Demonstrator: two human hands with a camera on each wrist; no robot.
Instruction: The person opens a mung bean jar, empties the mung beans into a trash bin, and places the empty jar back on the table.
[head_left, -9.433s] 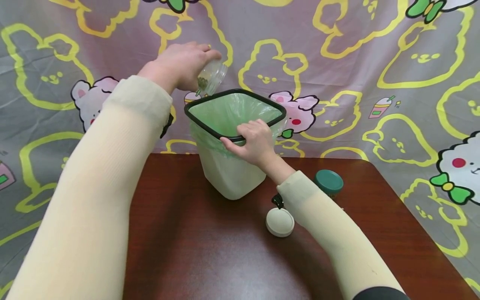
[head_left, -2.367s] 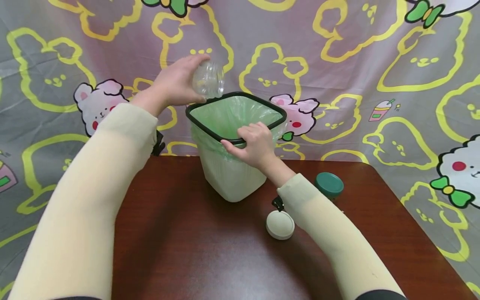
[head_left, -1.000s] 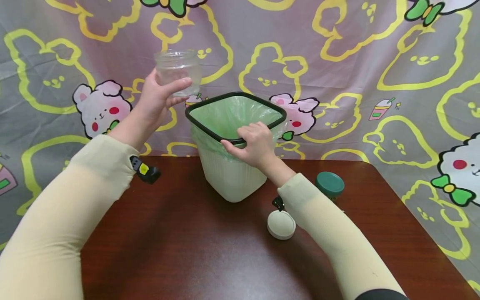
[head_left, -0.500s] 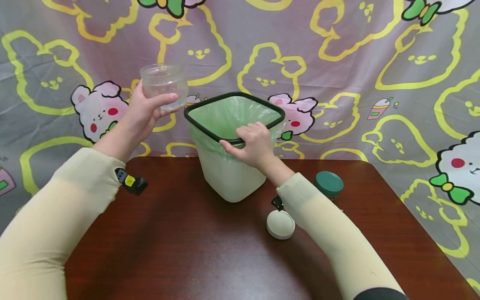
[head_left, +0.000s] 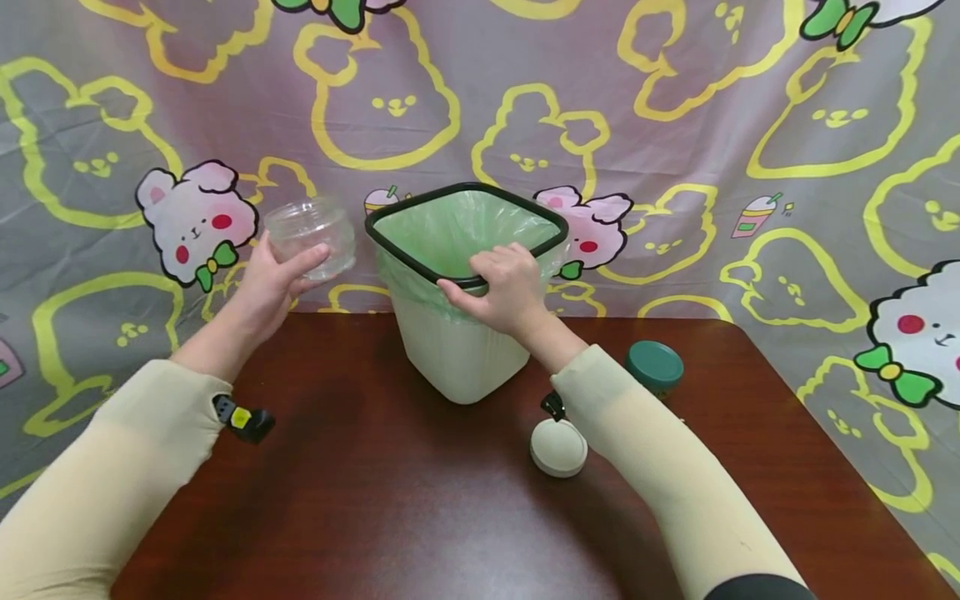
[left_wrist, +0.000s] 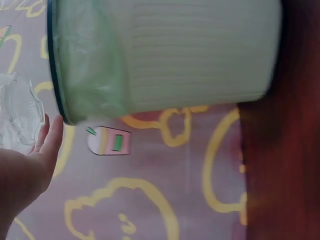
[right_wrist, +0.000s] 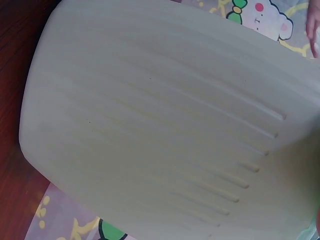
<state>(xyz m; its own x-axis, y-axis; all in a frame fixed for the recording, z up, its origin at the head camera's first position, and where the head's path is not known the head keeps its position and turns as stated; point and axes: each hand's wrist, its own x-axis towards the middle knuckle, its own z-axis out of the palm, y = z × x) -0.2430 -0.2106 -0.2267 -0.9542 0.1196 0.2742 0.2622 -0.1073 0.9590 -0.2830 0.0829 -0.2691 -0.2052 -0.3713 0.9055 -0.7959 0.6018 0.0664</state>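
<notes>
In the head view my left hand (head_left: 266, 283) grips a clear jar (head_left: 318, 242), thumb across its near side. The lidless jar is held roughly upright in the air, left of the trash can, with no contents visible. In the left wrist view the jar (left_wrist: 20, 112) is cut off by the frame edge. My right hand (head_left: 510, 287) holds the near part of the black rim (head_left: 420, 267) of the white trash can (head_left: 457, 350), fingers hooked over it. A green plastic bag (head_left: 427, 233) lines the can. The can's ribbed wall (right_wrist: 165, 120) fills the right wrist view, where the right hand is mostly hidden.
A round cream lid (head_left: 558, 447) lies on the brown table (head_left: 420, 508) beside my right sleeve. Behind that forearm stands a jar with a teal lid (head_left: 655, 364), partly hidden. A patterned cloth (head_left: 660, 83) hangs at the back.
Earlier the left hand tipped the jar over the can, with greenish bits inside it. The jar has since turned upright and moved left and down. The right hand stays on the rim.
</notes>
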